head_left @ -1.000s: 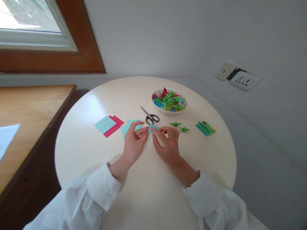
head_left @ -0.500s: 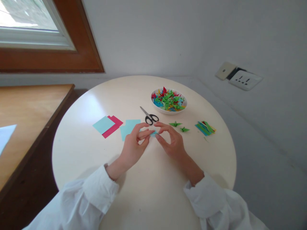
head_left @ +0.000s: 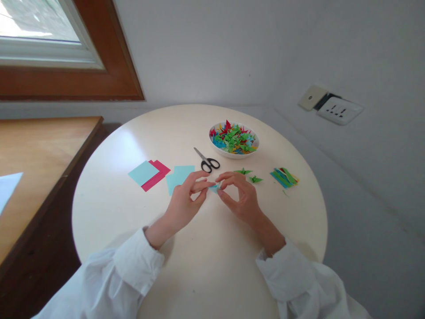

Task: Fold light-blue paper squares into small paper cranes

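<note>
homelike room: round table [head_left: 206,266], window [head_left: 36,20]

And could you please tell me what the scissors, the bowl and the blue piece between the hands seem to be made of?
Scissors: probably metal blades, grey and straight; black, plastic-looking handles.
Bowl: smooth, white; plastic or ceramic, I cannot tell.
Blue piece: likely paper, matte, thin, apparently folded.

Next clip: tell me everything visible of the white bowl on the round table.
The white bowl has a smooth wall; ceramic or plastic, I cannot tell. It stands upright on the round table, toward the far edge, beyond the scissors and apart from them. Small folded paper pieces in green, red, blue and yellow fill it, a red one poking above the far rim. Neither the left hand nor the right hand touches it.
</note>
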A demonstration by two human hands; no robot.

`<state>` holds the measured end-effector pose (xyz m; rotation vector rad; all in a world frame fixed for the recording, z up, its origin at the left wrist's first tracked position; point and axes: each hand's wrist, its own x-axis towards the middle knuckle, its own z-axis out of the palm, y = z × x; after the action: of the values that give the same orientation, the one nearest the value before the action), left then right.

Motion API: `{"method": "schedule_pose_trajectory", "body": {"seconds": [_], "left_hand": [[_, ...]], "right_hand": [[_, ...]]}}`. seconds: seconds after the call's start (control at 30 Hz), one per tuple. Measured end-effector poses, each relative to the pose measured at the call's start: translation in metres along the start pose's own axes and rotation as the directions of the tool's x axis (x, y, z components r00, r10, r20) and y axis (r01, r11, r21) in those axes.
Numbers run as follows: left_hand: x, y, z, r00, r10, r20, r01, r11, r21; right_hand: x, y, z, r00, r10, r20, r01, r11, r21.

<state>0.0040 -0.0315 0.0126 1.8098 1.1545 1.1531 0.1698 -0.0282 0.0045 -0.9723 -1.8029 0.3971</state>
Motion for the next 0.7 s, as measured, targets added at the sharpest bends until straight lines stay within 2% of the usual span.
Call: {"method": "schedule_pose_trajectory", "body": {"seconds": [0.27, 0.7], "left_hand": [[0.0006, -0.0019, -0.0003, 0.999, -0.01, -0.045, 0.012, 0.998, 0.058], [-0.0016, -0.0065, 0.0045, 0.998, 0.031, -0.056, -0.038, 0.991, -0.129]], "right_hand": [[0.0002, 0.0038, 0.002, 0.997, -0.038, -0.061, 0.039, 0.999, 0.02], [-0.0027, 0.0033, 0.0095, 0.997, -0.028, -0.076, 0.034, 0.996, 0.081]]}}
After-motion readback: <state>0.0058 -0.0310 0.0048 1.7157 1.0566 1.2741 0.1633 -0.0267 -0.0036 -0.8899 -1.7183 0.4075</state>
